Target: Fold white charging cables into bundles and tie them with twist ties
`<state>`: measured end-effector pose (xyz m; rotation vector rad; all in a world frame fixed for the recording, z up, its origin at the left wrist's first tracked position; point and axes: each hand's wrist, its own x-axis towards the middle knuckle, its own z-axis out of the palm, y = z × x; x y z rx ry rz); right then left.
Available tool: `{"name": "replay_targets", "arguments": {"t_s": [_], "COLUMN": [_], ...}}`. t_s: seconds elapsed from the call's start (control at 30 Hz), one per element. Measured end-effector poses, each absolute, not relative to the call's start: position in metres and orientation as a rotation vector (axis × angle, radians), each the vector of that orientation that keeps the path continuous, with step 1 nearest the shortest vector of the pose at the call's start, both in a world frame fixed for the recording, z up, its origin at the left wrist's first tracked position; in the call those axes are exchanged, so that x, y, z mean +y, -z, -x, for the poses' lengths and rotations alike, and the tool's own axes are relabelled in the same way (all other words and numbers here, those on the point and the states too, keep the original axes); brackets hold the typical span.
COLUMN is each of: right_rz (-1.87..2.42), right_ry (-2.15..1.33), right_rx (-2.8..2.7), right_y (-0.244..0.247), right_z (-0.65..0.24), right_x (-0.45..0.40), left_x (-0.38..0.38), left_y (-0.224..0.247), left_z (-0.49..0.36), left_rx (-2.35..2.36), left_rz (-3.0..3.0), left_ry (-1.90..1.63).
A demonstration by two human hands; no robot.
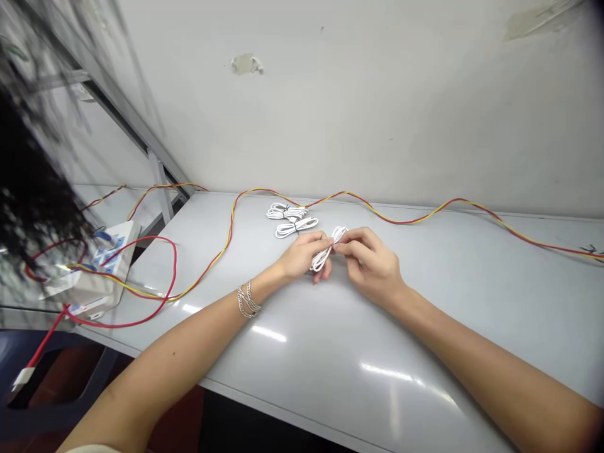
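A coiled white cable (322, 258) is held between both hands over the grey table. My left hand (304, 255) is closed around its left side, with the loops showing past the fingers. My right hand (375, 261) pinches the cable's middle with thumb and fingertips; whatever else sits in that pinch is too small to make out. Just behind my left hand lie two more white cable bundles, one farther back (286, 212) and one nearer (296, 227), each bound with a dark tie.
A twisted red and yellow wire (399, 221) winds along the back of the table (472, 283) by the wall. At left, a white power strip (120, 258) has red wires looping from it. Dark hair (28, 182) hangs at the left edge, near a metal frame (117, 107).
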<state>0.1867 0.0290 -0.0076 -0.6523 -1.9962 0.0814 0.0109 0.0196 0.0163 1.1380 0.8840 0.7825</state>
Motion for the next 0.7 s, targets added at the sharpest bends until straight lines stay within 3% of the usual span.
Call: {"name": "replay_targets", "arguments": {"t_s": [0.23,0.53,0.7], "right_rz": [0.709,0.972,0.950], "right_ry": [-0.251,-1.023,-1.159], "right_rx": [-1.883,-1.584,-1.494], "right_y": [0.007,0.005,0.007], "right_z": [-0.184,-0.180,-0.181], "right_x": [0.027,0.033,0.035], "left_x": [0.022,0.024,0.023], "left_y": [-0.011,-0.001,-0.001], "left_z": [-0.010,-0.017,-0.020], "left_rx": [0.793,0.806,0.904], "left_rz": [-1.062,-1.063,-1.098], "left_ry": [-0.872,-1.126,-1.174]}}
